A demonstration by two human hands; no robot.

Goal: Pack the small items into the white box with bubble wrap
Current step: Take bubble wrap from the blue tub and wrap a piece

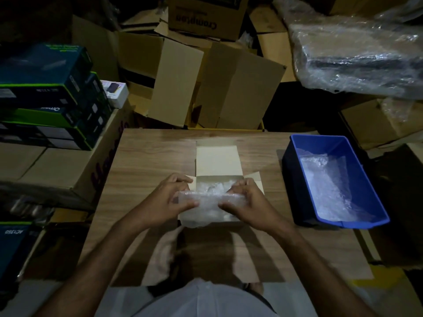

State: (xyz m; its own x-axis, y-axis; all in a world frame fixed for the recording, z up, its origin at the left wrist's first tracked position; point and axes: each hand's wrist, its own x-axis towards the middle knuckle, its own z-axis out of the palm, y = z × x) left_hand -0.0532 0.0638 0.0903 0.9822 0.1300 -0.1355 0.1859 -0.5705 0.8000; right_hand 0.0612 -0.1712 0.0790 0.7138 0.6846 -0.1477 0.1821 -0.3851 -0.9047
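Woodgrain table [146, 161]: both hands [164, 200] pinch crinkly bubble wrap [203, 209] over box [218, 161].

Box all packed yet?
Not yet. The white box sits open with some bubble wrap inside. Left hand and right hand grip a bubble wrap bundle over it. More wrap waits in the blue bin; the lid needs closing.

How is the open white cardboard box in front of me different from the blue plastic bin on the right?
The open white cardboard box has fold-out flaps; the blue plastic bin is rigid and flapless. The box looks smaller than the bin. Both hands, left hand and right hand, hold bubble wrap over the box; the bin sits untouched. Both contain clear wrap.
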